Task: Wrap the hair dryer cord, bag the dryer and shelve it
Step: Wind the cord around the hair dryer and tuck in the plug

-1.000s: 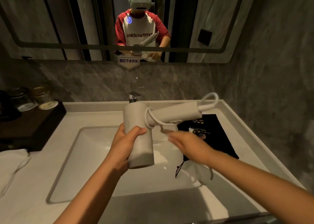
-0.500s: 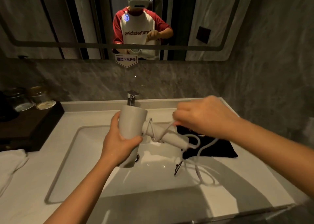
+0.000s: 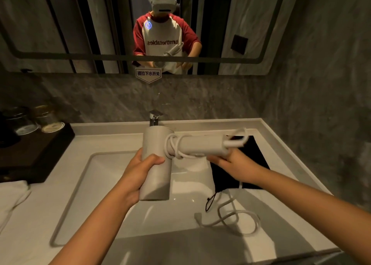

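A white hair dryer [image 3: 158, 164] hangs over the sink, its barrel upright and its handle [image 3: 202, 146] pointing right. My left hand [image 3: 138, 174] is wrapped around the barrel. White cord [image 3: 172, 146] makes a few turns around the handle where it meets the barrel. My right hand [image 3: 230, 162] sits under the handle's end and holds the cord. The loose cord [image 3: 234, 214] lies curled on the counter at the sink's right edge. A black drawstring bag [image 3: 251, 164] lies flat on the counter behind my right hand, partly hidden by it.
The white sink basin [image 3: 96, 176] and faucet [image 3: 154, 118] are below and behind the dryer. A dark tray [image 3: 40, 150] with glass jars stands at left, a white towel [image 3: 10, 196] in front of it. A mirror and stone walls close the back and right.
My right hand has come down from above the handle to below its end, adding cord around the handle. The dryer has tilted so the handle points right and level again.
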